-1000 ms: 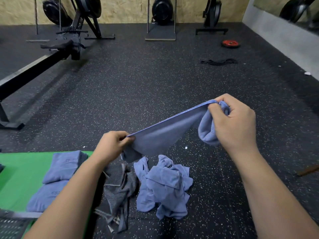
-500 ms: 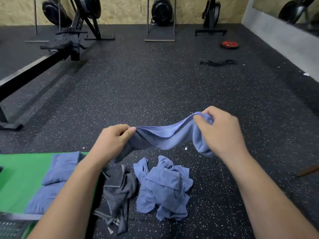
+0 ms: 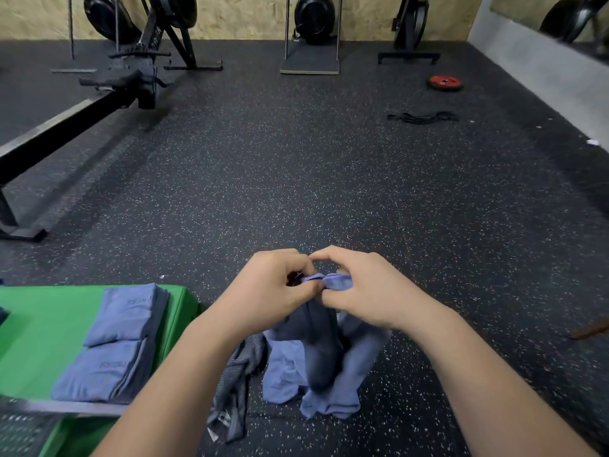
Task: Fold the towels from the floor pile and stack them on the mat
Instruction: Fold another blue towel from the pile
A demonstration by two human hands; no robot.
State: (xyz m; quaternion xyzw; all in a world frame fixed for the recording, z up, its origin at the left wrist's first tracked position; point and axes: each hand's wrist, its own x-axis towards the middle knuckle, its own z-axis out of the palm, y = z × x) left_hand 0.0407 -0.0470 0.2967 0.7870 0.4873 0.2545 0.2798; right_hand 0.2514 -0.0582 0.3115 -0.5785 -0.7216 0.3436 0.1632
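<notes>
My left hand and my right hand meet in front of me, each pinching a top corner of a blue towel that hangs doubled and in shadow below them. Under it on the floor lies the pile: a crumpled blue towel and a grey striped towel. To the left is the green mat, with two folded blue towels on it, one behind the other.
A rowing machine rail runs along the left. More black gym machines stand at the back wall. A red weight plate and a black band lie on the speckled rubber floor far right. A metal grid is at bottom left.
My hands, held wide apart with the towel stretched between them, have come together, bringing the two corners to meet so the towel now hangs doubled.
</notes>
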